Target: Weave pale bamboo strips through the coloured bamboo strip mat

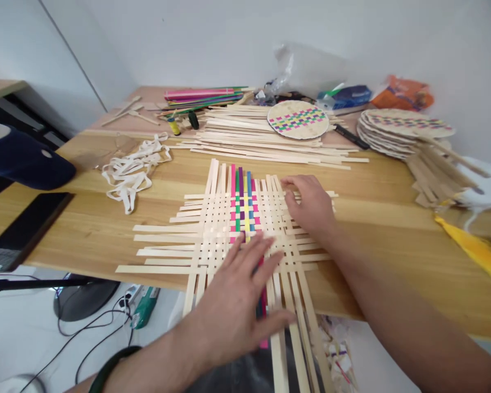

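Observation:
A mat of pale flat strips, likely bamboo, lies partly woven at the table's front, with pink, green, purple, yellow and blue strips through its middle. Loose strip ends stick out on all sides, and the lower ones hang past the table edge. My left hand is open, fingers spread, over the lower middle of the weave and hides part of the coloured strips. At the upper right of the mat rests my right hand, its fingers bent and the thumb apart from them; no strip shows gripped between them.
Loose strips lie behind the mat, under a round woven piece. A stack of similar rounds stands at right, beside brown flat sticks. White tape, a black phone and a dark blue cap lie left.

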Tool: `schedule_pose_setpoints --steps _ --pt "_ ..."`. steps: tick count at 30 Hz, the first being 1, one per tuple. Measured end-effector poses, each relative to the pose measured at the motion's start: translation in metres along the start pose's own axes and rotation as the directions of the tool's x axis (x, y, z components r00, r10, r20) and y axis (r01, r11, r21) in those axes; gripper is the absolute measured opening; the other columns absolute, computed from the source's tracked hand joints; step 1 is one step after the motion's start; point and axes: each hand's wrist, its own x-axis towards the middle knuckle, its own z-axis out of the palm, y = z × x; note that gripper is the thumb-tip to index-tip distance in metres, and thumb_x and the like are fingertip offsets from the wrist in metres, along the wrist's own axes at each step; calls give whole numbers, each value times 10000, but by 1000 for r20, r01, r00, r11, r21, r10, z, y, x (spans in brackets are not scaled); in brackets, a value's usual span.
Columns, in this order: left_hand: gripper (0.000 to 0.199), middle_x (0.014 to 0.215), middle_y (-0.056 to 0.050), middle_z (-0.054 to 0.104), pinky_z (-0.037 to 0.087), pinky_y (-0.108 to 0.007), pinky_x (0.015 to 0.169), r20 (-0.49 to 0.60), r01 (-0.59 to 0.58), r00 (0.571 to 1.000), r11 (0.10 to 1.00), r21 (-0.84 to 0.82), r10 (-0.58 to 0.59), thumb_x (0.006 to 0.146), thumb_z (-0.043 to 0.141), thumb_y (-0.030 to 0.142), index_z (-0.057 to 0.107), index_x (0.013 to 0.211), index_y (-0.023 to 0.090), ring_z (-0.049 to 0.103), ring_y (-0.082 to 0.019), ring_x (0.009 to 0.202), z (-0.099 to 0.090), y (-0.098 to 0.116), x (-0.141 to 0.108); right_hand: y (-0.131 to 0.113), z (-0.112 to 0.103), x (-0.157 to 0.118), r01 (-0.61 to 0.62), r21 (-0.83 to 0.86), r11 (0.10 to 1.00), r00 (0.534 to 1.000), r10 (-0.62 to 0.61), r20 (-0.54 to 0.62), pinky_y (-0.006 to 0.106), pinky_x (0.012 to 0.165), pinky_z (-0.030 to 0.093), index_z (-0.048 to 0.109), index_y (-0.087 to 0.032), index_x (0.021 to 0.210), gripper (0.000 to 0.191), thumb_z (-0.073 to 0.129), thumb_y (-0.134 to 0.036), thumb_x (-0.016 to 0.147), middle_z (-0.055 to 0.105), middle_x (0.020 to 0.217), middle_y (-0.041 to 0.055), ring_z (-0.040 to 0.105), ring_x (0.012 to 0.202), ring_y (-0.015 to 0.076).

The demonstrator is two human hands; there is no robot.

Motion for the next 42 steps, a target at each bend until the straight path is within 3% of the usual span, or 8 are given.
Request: schedule_pose_setpoints --steps 5,9,13,16,23,31,38,42 --pt "752 1573 -82 340 209 -571 1217 90 -51 994 992 -117 62 860 525 667 430 1463 228 253 -310 1478 23 23 -15 4 -1 3 -7 -29 1000 1000 7 -16 414 916 478 659 -150 1050 300 473 -141 815 716 1089 105 592 1065 267" --pt "618 1529 -110 418 308 -510 1194 40 -52 998 993 -102 56 927 517 534 463 1438 190 353 -273 1441 16 18 -11 -5 -24 7 -22 -109 994 999 18 -40 415 897 481 667 -150 1039 291 468 -160 826 713 1101 109 597 1070 272" --pt "378 1445 -95 535 313 -536 1178 -160 1 987 997 72 11 982 452 344 589 1307 210 460 -260 1370 -19 -19 6 -26 -54 -4 -32 -221 975 988 64 141 422 826 506 684 -175 959 229 484 -204 852 732 1009 98 631 987 281" --pt "442 1432 -166 528 333 -539 1151 -208 194 968 945 264 -141 954 500 359 576 1319 123 460 -320 1357 -41 -63 15 -55 -68 -39 44 -179 983 980 -8 200 418 838 524 676 -192 1011 232 484 -264 903 725 1033 83 639 995 260" --pt "537 1413 -165 539 436 -483 1065 -151 307 951 895 325 -272 905 521 478 544 1332 154 563 -322 1239 -43 -115 -1 -111 -58 -140 262 -136 956 938 -219 269 512 1018 490 553 -144 1294 518 600 -373 832 594 1335 156 507 1272 330" --pt "334 1092 -134 671 497 -459 912 -216 347 935 847 404 -280 902 497 417 673 1056 177 638 -308 990 -47 -103 -17 -76 -70 -148 381 -397 835 914 -274 300 424 904 573 596 -113 1261 507 433 -89 782 686 1225 137 653 1109 270" --pt "236 854 -117 654 494 -462 833 -171 290 955 880 377 -241 915 477 306 667 850 183 649 -309 869 -44 -81 -33 -37 -100 -116 211 -608 765 957 -36 288 314 535 542 727 -236 1069 355 453 -112 879 771 912 63 719 715 221" --pt "239 898 -128 653 499 -450 842 -116 304 953 865 399 -281 932 460 262 664 857 162 646 -301 887 -43 -71 -35 -23 -101 -99 175 -658 733 960 21 279 318 486 493 742 -248 1044 323 477 -140 893 770 877 62 708 668 229"
